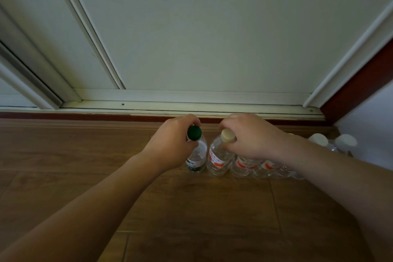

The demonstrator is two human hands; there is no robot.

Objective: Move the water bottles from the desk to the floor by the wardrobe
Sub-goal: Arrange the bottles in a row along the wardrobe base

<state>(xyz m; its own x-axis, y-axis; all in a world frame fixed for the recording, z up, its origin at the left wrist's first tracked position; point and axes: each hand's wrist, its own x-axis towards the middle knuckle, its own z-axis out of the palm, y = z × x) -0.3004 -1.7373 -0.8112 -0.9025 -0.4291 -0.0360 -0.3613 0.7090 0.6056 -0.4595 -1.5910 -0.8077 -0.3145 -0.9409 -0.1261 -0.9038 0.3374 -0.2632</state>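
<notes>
— Wooden floor (63, 155) runs back to a white wardrobe (191, 38), whose sliding doors sit in a pale track (170, 105). Where are the bottles?

— Down on the floor, near the track but apart from it. The left hand (172, 144) grips the green-cap bottle (196, 155), with fingers and thumb curled round the neck just under the cap. The right hand (253, 136) grips the red-label bottle (217, 159) the same way, under its cream cap.

— Which way do they point?

— Both stand upright, long axis vertical. Their caps point up toward the camera and their bases are down at the boards. Whether their full weight rests on the floor cannot be told.

— And side to side?

— The green-cap bottle is on the left, just beside the red-label bottle. Whether the two touch is unclear.

— Anything else there?

— A row (246, 166) of clear bottles with red labels runs right from the red-label bottle. They are upright too, and partly hidden under the right forearm. Two white caps (319, 139) show at the row's right end, by a pale wall.
</notes>
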